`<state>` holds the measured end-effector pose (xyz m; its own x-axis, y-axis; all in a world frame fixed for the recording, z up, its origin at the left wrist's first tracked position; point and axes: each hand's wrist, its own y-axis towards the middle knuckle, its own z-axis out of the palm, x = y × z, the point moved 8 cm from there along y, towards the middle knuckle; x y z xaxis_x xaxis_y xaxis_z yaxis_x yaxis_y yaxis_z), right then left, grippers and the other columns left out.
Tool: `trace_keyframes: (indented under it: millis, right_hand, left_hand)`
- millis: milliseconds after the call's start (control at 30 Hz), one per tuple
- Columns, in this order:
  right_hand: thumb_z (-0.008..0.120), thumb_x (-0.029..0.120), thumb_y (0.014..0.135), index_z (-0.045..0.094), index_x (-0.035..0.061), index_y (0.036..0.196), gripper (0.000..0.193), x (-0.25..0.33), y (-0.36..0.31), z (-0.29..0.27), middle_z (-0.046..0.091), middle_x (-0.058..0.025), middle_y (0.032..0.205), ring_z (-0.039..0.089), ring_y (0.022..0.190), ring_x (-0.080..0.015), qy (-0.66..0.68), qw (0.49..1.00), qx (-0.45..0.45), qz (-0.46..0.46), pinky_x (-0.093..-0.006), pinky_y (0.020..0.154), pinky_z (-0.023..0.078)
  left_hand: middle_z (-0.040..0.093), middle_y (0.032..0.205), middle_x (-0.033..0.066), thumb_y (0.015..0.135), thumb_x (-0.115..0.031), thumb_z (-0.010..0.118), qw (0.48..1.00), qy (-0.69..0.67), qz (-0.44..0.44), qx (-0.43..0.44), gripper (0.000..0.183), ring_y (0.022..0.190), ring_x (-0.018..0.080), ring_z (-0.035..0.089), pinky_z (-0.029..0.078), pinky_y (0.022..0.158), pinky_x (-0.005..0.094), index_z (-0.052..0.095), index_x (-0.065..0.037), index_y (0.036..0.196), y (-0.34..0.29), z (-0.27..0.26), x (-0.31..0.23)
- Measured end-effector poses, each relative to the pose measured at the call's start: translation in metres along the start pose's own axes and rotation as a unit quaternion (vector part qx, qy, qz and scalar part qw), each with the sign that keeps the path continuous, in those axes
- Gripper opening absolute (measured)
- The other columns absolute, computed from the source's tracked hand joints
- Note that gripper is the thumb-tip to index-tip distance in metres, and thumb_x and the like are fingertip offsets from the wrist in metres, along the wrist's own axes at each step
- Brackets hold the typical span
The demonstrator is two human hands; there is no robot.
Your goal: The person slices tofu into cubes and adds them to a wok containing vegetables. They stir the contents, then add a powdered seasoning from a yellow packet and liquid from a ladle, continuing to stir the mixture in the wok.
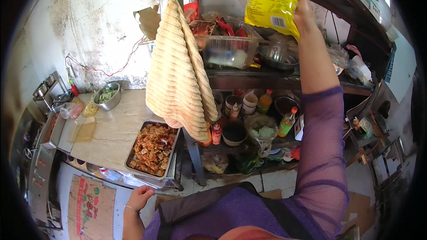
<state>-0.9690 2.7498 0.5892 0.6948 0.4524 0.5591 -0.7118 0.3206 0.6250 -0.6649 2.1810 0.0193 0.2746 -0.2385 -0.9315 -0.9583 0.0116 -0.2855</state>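
Observation:
My right hand (304,14) is raised high at the upper right and grips the edge of a yellow and green plastic food bag (270,8). The bag hangs in front of the upper shelf, looking full and smooth. Low at the left, my left hand (139,197) hangs with its fingers curled together and nothing visible in them. Just beyond it, a rectangular metal tray (171,159) of reddish-brown seasoned meat pieces (152,147) sits at the counter's edge. That hand does not touch the tray.
A striped beige towel (180,66) hangs between counter and shelves. Behind the bag stand a clear plastic bin (227,46) and a metal bowl (287,63). Bottles (287,122) and jars crowd the lower shelf. A bowl of greens (111,103) stands on the counter (120,126); flattened cardboard (91,209) lies below.

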Motion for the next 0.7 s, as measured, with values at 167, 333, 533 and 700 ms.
trace_keyframes:
  millis: [167, 333, 533, 700]
  right_hand:
    - [0.055, 0.020, 0.092, 0.057, -0.0024, 0.114, 0.032, 0.040, -0.156, 0.037, 0.066, -0.0112, 0.102, 0.069, 0.091, -0.0238, -0.040, 0.983, 0.162, -0.075, -0.0391, 0.079, 0.057]
    - [0.063, 0.014, 0.086, 0.058, -0.0034, 0.115, 0.034, -0.057, -0.400, 0.132, 0.061, -0.0176, 0.110, 0.061, 0.101, -0.0317, -0.279, 0.870, 0.346, -0.212, -0.0437, 0.092, 0.046]
    - [0.072, 0.049, 0.076, 0.053, 0.0021, 0.124, 0.070, -0.180, -0.663, 0.255, 0.046, -0.0165, 0.126, 0.043, 0.122, -0.0332, -0.354, 0.626, 0.675, -0.166, -0.0498, 0.102, 0.032]
    - [0.058, 0.043, 0.089, 0.049, 0.0002, 0.127, 0.058, -0.203, -0.727, 0.313, 0.045, -0.0176, 0.125, 0.044, 0.113, -0.0334, -0.203, 0.755, 0.614, -0.106, -0.0438, 0.100, 0.034]
  left_hand:
    - [0.067, 0.106, 0.0080, 0.093, -0.026, 0.064, 0.991, -0.096, 0.079, 0.058, 0.039, 0.099, 0.0183, 0.064, 0.050, 0.090, 0.0323, 0.060, 0.002, 0.119, -0.005, 0.038, -0.078]
    - [0.027, 0.155, 0.0146, 0.089, -0.066, 0.049, 0.839, -0.458, 0.208, 0.207, 0.090, 0.138, 0.0329, 0.036, 0.037, 0.106, 0.0443, 0.015, -0.013, 0.154, -0.002, 0.090, -0.169]
    - [0.033, 0.152, 0.0116, 0.094, -0.067, 0.035, 0.700, -0.667, 0.215, 0.137, 0.081, 0.137, 0.0290, 0.036, 0.032, 0.109, 0.0441, 0.025, -0.010, 0.151, -0.050, -0.001, -0.108]
    - [0.035, 0.151, 0.0108, 0.095, -0.066, 0.031, 0.691, -0.683, 0.223, 0.080, 0.079, 0.137, 0.0273, 0.036, 0.029, 0.111, 0.0440, 0.028, -0.009, 0.150, -0.122, -0.124, -0.010]
